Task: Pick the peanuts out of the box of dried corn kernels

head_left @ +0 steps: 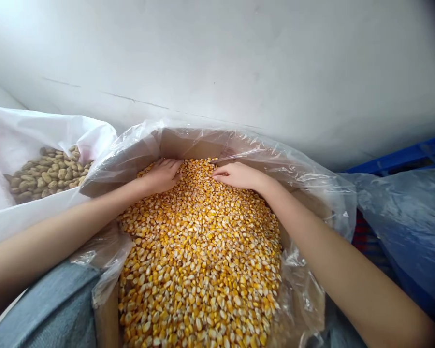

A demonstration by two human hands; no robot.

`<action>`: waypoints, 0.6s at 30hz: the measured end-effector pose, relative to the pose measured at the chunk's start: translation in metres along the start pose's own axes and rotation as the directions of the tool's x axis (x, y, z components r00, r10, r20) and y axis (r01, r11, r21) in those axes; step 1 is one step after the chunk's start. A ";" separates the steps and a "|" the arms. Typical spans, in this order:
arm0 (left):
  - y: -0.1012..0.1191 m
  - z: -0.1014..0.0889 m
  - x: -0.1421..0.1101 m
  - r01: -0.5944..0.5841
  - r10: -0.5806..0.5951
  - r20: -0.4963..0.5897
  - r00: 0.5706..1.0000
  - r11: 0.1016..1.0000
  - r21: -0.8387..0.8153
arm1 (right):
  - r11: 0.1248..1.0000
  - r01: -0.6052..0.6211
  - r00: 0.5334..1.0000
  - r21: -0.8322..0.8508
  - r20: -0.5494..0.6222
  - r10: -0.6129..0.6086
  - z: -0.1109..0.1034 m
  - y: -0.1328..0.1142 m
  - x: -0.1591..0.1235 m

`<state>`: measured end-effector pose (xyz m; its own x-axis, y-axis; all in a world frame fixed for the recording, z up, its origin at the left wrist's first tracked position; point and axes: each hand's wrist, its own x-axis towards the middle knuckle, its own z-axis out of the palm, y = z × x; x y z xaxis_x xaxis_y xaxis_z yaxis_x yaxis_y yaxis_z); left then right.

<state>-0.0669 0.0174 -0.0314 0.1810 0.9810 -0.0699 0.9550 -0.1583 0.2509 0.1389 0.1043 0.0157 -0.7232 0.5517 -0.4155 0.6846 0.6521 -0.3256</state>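
Dried corn kernels (pixel 203 251), yellow and pale, fill a box lined with clear plastic (pixel 304 164). My left hand (pixel 162 176) lies on the kernels at the far left side, palm down, its fingers stretched out. On the far right side, my right hand (pixel 239 175) rests low at the kernels, thumb and forefinger a little apart and pointing left. Its other fingers are mostly hidden. I see nothing held in either hand. Brown cardboard (pixel 188 144) shows through the liner behind the corn.
A white sack (pixel 18 125) of unshelled peanuts (pixel 54 171) stands to the left. On the right are a blue crate (pixel 402 157) and a plastic sheet (pixel 413 212). A pale wall (pixel 217 63) rises behind the box. My denim-covered leg (pixel 54 309) is close at the near left.
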 end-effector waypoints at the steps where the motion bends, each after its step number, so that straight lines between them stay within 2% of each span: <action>1: -0.004 0.005 0.001 -0.020 0.021 -0.006 1.000 0.998 0.054 | 0.998 0.061 0.996 0.018 -0.062 -0.060 0.008 -0.007 0.005; 2: -0.005 0.010 0.001 -0.041 0.041 0.009 0.999 0.997 0.071 | 0.994 0.111 0.990 0.012 -0.085 -0.110 0.017 -0.015 0.010; 4: -0.001 0.016 0.001 -0.041 0.038 0.073 0.997 0.999 0.031 | 0.983 0.171 0.983 -0.060 -0.057 -0.174 0.035 -0.029 0.019; 7: 0.011 0.017 -0.001 0.037 -0.024 0.222 0.975 0.998 -0.058 | 0.963 0.161 0.987 -0.216 0.045 -0.155 0.053 -0.043 0.024; 9: 0.018 0.013 -0.003 0.065 -0.043 0.303 0.952 0.996 -0.063 | 0.958 0.134 0.988 -0.253 0.104 -0.111 0.055 -0.047 0.024; 12: 0.024 0.009 -0.007 0.031 -0.021 0.364 0.931 0.999 -0.021 | 0.964 0.148 0.971 -0.220 0.219 -0.099 0.049 -0.047 0.023; 14: 0.026 0.008 -0.008 -0.038 0.028 0.410 0.912 0.999 0.015 | 0.973 0.152 0.951 -0.176 0.293 -0.095 0.046 -0.046 0.023; 16: 0.029 0.006 -0.007 -0.140 0.110 0.478 0.871 0.990 0.029 | 0.981 0.147 0.924 -0.127 0.371 -0.091 0.045 -0.044 0.024; 18: 0.030 0.004 -0.005 -0.191 0.163 0.532 0.831 0.982 -0.002 | 0.989 0.123 0.894 -0.078 0.442 -0.076 0.047 -0.042 0.025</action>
<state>-0.0385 0.0069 -0.0271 0.4308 0.7301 -0.5305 0.9024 -0.3425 0.2614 0.0966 0.0665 -0.0211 -0.6581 0.2135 -0.7220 0.5814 0.7535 -0.3070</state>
